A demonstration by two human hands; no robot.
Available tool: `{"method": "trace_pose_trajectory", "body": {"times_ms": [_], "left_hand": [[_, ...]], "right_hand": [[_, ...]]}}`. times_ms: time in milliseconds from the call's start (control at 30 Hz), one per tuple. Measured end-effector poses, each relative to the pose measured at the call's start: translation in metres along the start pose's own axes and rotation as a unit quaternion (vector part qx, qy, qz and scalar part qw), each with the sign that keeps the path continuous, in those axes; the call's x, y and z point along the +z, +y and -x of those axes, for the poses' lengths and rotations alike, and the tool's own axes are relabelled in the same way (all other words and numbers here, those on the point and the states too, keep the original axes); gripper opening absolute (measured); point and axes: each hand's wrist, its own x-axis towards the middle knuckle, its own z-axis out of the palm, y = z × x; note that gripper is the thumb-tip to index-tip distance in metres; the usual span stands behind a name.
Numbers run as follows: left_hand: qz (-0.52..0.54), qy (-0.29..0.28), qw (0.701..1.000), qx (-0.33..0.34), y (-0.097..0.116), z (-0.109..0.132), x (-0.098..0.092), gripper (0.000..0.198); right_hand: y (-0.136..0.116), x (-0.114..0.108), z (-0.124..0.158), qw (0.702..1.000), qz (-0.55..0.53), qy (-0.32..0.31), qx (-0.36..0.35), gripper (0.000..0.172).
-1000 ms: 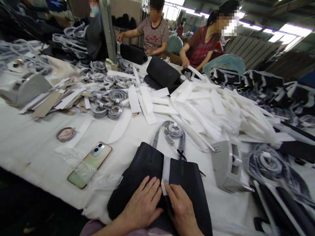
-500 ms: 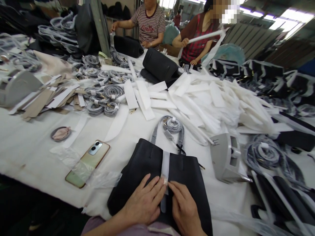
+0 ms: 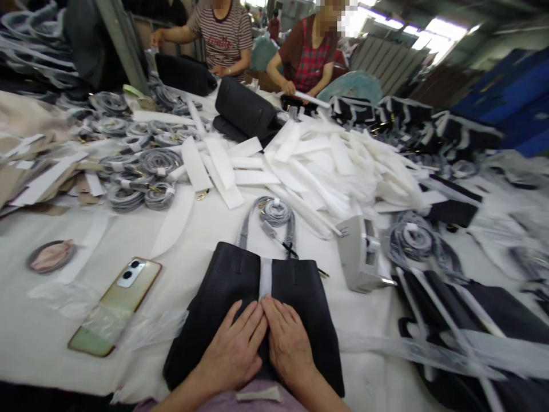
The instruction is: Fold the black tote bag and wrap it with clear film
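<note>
Bag (image 3: 295, 292) is black; its strip (image 3: 266, 276) is whitish. Phone (image 3: 116, 303) shades from gold to green, 2 lenses (image 3: 134, 264) black. Shirt (image 3: 231, 28): dark-and-pale stripes, red lettering (image 3: 218, 42). Apron (image 3: 309, 63): red-black plaid.

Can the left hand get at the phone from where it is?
Probably yes: the left hand rests on the black bag, and the phone lies to its left with nothing upright between. Its camera end is bare; clear plastic film across its lower part might get in the way.
</note>
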Motion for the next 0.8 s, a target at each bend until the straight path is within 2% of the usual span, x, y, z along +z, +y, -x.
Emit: {"method": "trace_pose_trajectory", "body": {"times_ms": [200, 433, 633, 800], "left_hand": [[-0.013, 0.038, 0.999, -0.004, 0.005, 0.002, 0.004, 0.058], [-0.033, 0.032, 0.999, -0.005, 0.007, 0.001, 0.000, 0.065], [-0.034, 0.030, 0.999, 0.000, 0.007, 0.000, 0.001, 0.080], [-0.030, 0.028, 0.999, 0.009, 0.007, 0.001, -0.001, 0.078]], "right_hand": [[-0.009, -0.003, 0.003, 0.999, -0.009, 0.019, 0.034, 0.051], [-0.008, 0.001, 0.005, 0.998, 0.001, 0.056, 0.036, 0.050], [-0.010, 0.005, 0.006, 0.996, -0.008, 0.083, 0.038, 0.050], [-0.007, -0.005, 0.001, 0.991, -0.097, 0.077, 0.056, 0.047]]}}
